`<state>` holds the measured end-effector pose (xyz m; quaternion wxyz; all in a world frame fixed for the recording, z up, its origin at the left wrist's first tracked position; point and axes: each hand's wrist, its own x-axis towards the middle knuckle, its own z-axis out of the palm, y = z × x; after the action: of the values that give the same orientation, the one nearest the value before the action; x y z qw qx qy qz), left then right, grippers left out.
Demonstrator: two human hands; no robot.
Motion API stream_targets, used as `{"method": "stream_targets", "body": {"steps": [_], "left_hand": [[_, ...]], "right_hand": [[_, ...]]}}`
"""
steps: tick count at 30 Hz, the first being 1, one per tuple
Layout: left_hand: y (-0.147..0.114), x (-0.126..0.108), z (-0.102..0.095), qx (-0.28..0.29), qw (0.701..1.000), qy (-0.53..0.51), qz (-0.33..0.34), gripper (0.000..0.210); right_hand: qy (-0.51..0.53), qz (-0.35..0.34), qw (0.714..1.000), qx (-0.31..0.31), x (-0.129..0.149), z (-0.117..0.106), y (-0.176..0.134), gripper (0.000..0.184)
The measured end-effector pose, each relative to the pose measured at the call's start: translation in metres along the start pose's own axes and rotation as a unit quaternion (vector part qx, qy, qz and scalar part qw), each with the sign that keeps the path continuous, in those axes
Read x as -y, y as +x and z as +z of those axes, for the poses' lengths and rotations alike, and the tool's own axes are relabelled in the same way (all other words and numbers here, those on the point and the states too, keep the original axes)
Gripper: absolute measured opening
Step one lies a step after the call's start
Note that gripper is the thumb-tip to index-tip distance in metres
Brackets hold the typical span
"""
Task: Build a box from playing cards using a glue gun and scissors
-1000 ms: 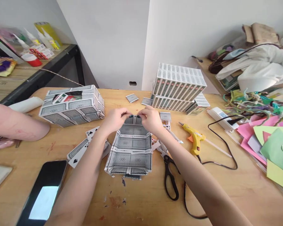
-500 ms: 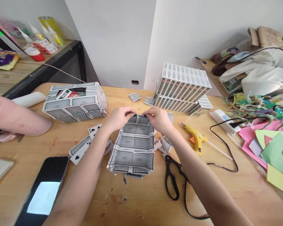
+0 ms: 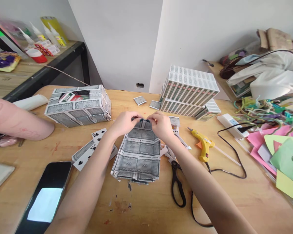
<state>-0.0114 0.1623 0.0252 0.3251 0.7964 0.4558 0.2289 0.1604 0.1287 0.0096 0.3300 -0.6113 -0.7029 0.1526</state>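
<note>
An open box made of grey-backed playing cards [image 3: 138,148] lies on the wooden table in front of me. At its far wall, my left hand [image 3: 127,123] pinches the top edge with thumb and fingers. Close beside it, my right hand [image 3: 161,125] pinches the same edge, so the fingertips nearly meet. Black-handled scissors [image 3: 177,185] rest right of the box, partly under my right forearm. Loose playing cards [image 3: 89,156] lie left of the box, partly behind my left forearm, and more cards [image 3: 174,122] lie by my right hand.
A finished-looking card box [image 3: 78,112] stands at the back left. Stacked card packs [image 3: 188,91] rise at the back right. A yellow glue gun [image 3: 203,143] with a cord, a power strip [image 3: 230,125], a phone [image 3: 45,195] and a pink bottle [image 3: 19,120] surround the work.
My fingertips have come slightly closer together along the far edge of the card box. My right hand has shifted a little left; the box stays in place.
</note>
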Motion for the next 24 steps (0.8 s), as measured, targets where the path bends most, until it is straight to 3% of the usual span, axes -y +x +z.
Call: {"method": "stream_targets", "body": {"steps": [9,17,24], "left_hand": [[0.001,0.003,0.003,-0.015,1.0,-0.001,-0.011,0.018],[0.0,-0.002,0.001,-0.001,1.0,-0.031,-0.002,0.019],[-0.001,-0.005,0.002,0.015,1.0,-0.006,0.025,0.021]], "right_hand": [[0.061,0.01,0.998,0.032,-0.008,-0.02,-0.004,0.028],[0.059,0.057,0.996,-0.042,-0.024,-0.061,-0.02,0.026],[0.046,0.077,0.996,-0.021,-0.026,-0.061,-0.042,0.023]]}}
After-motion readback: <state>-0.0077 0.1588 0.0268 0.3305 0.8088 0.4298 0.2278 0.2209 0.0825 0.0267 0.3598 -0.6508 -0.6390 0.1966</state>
